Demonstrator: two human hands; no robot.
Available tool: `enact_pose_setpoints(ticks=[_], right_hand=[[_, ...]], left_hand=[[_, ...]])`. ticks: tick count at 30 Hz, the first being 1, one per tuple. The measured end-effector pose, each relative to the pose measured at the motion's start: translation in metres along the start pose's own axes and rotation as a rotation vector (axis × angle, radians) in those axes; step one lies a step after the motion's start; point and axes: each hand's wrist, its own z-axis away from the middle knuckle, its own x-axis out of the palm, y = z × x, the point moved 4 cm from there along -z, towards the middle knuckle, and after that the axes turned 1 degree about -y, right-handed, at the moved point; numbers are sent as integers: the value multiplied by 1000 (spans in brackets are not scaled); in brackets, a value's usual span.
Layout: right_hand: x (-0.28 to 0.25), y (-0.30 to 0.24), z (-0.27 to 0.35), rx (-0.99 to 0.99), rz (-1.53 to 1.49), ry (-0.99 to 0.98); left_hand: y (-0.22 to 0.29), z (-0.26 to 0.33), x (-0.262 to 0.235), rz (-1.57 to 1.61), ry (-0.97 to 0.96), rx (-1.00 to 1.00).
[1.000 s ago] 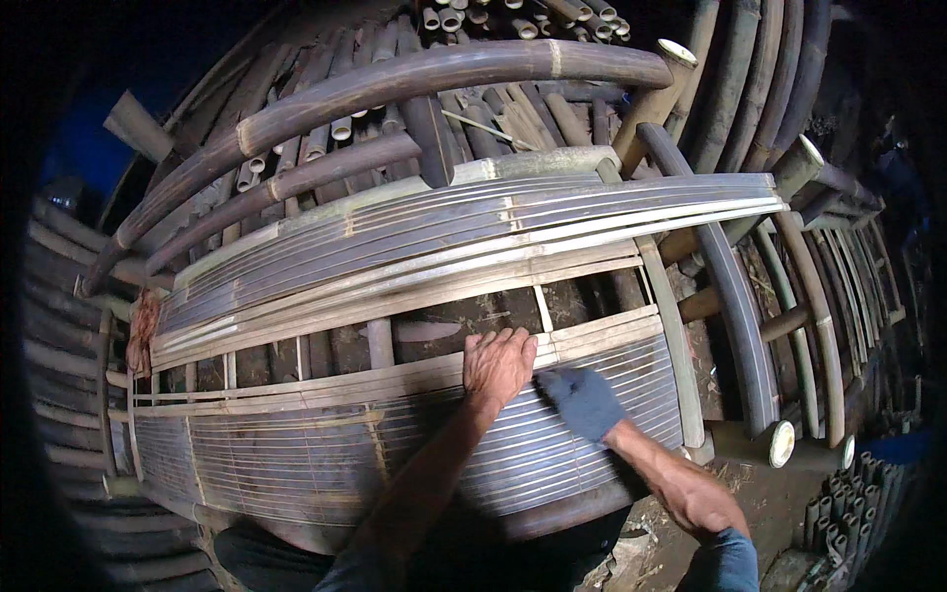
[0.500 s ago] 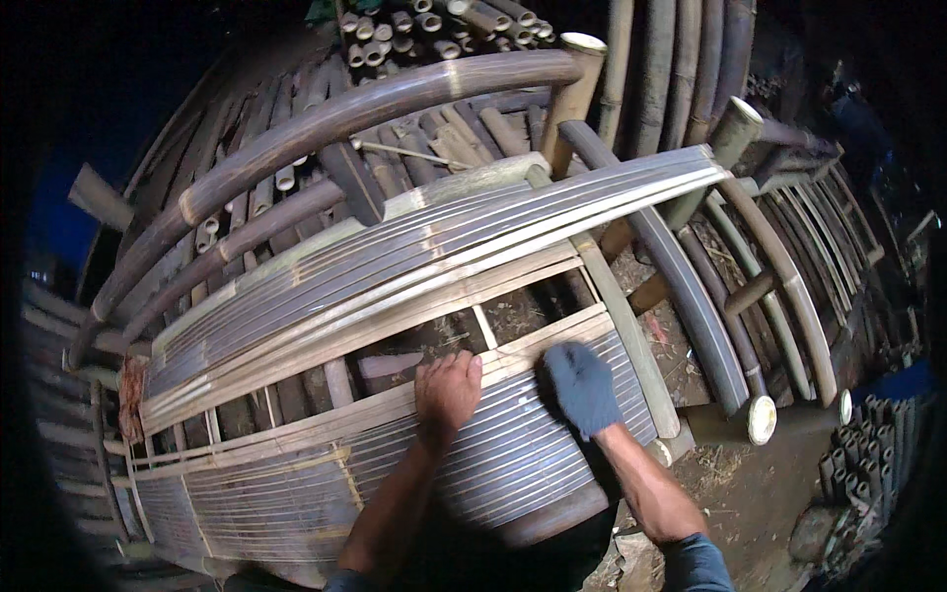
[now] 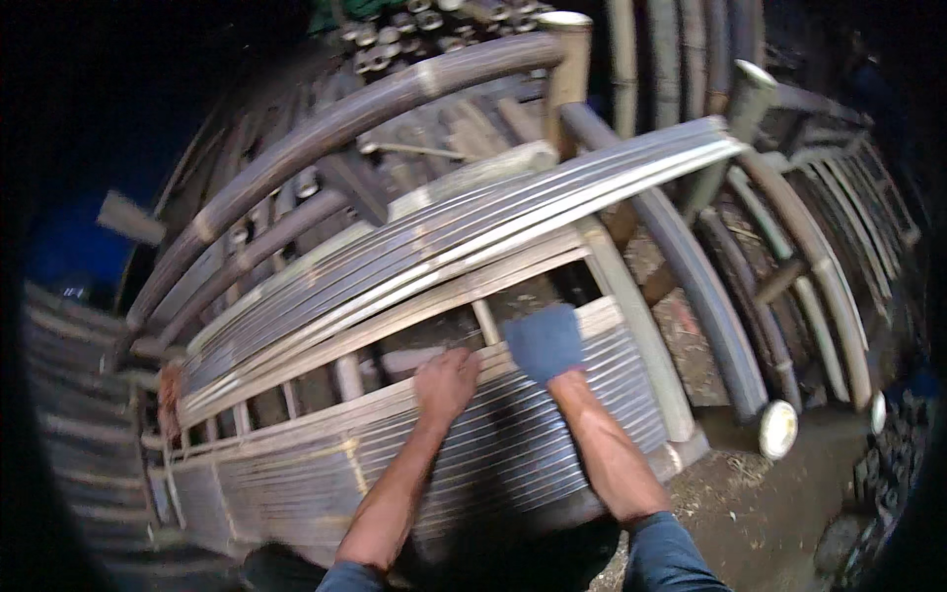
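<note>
A bamboo bench seat lies before me, its near part made of narrow dark slats set side by side. My bare left hand is closed over the pale bamboo strip along the far edge of these slats, its fingertips curled past the edge. Close by on the right, my right hand in a blue-grey glove rests over the same edge, beside a thin crosspiece. Blur and the back of the glove hide its fingers. Beyond the gap lies a second panel of slats, edged with pale strips.
Behind the panel a thick curved bamboo rail joins an upright post. More bamboo frames, including a dark curved pole, stand on the right. Cut bamboo poles are piled at the back. A cut pole end juts out near right.
My gloved right hand has moved left along the strip, nearer to my left hand. My left hand stays at about the same spot. The view has shifted slightly.
</note>
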Motion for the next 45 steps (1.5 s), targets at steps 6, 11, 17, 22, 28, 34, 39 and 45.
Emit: enact_pose_setpoints(ticks=[6, 11, 17, 22, 28, 34, 39, 45], right_hand=[[14, 9, 10, 122, 90, 47], [-18, 13, 53, -52, -452, 487], [-50, 46, 248, 563, -1694, 259], [-19, 132, 473, 950, -1746, 418], [-18, 135, 676, 1395, -397, 484], [-133, -154, 388, 684, -394, 683], [-132, -269, 280, 342, -590, 280], [-104, -352, 169, 23, -1334, -55]], left_hand=[[7, 6, 15, 62, 17, 96], [15, -1, -10, 142, -150, -85], [-9, 7, -32, 569, 29, 37], [-74, 87, -125, 614, -274, 419], [-174, 202, -186, 113, -371, 638], [-154, 272, -158, 171, -365, 798], [-143, 280, -149, 124, -476, 800], [-109, 244, -286, 944, -329, 587]])
